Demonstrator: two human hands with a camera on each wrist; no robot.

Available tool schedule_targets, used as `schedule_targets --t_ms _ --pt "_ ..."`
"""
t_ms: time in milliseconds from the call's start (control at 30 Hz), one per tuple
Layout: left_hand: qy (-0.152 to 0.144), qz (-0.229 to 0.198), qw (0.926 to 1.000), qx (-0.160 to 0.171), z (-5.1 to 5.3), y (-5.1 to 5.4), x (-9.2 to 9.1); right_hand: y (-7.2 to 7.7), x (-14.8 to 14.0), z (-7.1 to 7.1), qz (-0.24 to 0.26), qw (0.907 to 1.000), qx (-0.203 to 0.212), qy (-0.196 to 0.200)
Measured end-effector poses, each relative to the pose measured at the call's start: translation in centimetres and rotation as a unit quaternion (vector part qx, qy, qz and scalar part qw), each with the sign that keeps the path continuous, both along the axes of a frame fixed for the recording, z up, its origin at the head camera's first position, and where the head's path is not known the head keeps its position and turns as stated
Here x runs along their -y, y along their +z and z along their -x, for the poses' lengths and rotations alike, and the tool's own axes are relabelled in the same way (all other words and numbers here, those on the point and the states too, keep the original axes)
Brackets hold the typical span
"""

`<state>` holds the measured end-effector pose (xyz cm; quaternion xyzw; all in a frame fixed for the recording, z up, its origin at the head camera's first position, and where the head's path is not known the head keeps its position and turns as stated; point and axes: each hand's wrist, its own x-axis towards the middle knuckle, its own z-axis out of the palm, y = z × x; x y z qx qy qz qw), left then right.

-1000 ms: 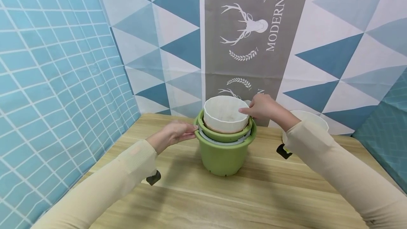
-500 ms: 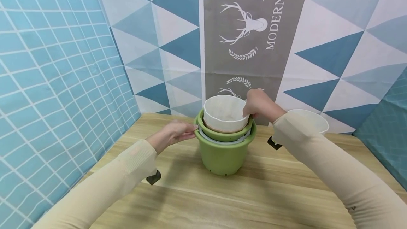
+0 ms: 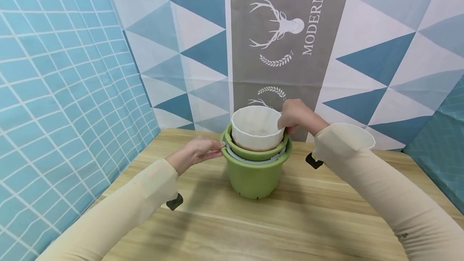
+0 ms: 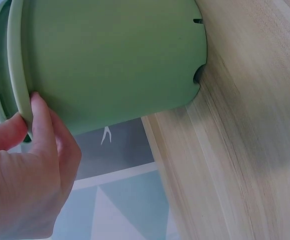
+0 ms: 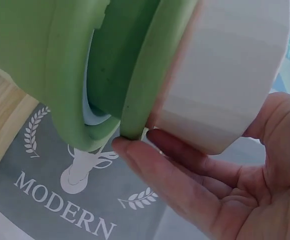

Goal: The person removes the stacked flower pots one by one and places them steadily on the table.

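A stack of nested plant pots stands on the table. Its large green pot (image 3: pixel 253 182) is outermost, and a grey rim (image 3: pixel 246 161) shows inside it. Above that sits a smaller green pot (image 3: pixel 250 155), with a white faceted pot (image 3: pixel 253 141) on top. My left hand (image 3: pixel 204 149) pinches the large pot's rim on the left; the left wrist view shows thumb and fingers on either side of it. My right hand (image 3: pixel 295 114) grips the white pot's right side, thumb at its upper rim. In the right wrist view one fingertip (image 5: pixel 122 145) touches the smaller green pot's rim.
Partly behind the right sleeve, another white pot (image 3: pixel 357 134) stands on the right of the wooden table (image 3: pixel 232 228). A patterned cloth (image 3: pixel 203 71) hangs close behind the stack. Blue tiled sheeting (image 3: pixel 65 92) borders the left side.
My right hand has shifted slightly, and its thumb, earlier stretched over the white pot's opening, now lies at the rim. The left hand and the stack keep their places.
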<state>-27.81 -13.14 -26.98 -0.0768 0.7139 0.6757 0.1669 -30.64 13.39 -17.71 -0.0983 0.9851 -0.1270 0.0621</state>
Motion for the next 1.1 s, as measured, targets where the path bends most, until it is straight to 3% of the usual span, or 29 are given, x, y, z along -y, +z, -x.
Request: schedule_targets --t_ms 233,500,933,1100 --pt "-0.005 0.004 1.0000 0.004 -0.1 0.1 -0.1 -0.3 -1.1 0.3 0.027 0.9995 0.015 0.012" --pt "-0.001 0.011 0.9999 0.005 -0.1 -0.1 -0.1 -1.0 -2.2 0.5 0.133 0.9890 0.063 0.015" --pt "-0.010 0.005 0.9999 0.008 -0.1 -0.1 0.0 -1.1 -2.6 0.1 0.145 0.9872 0.063 0.019" --pt "-0.009 -0.003 0.9999 0.007 0.0 0.2 0.0 -0.8 -3.1 0.1 0.196 0.9764 0.087 0.026"
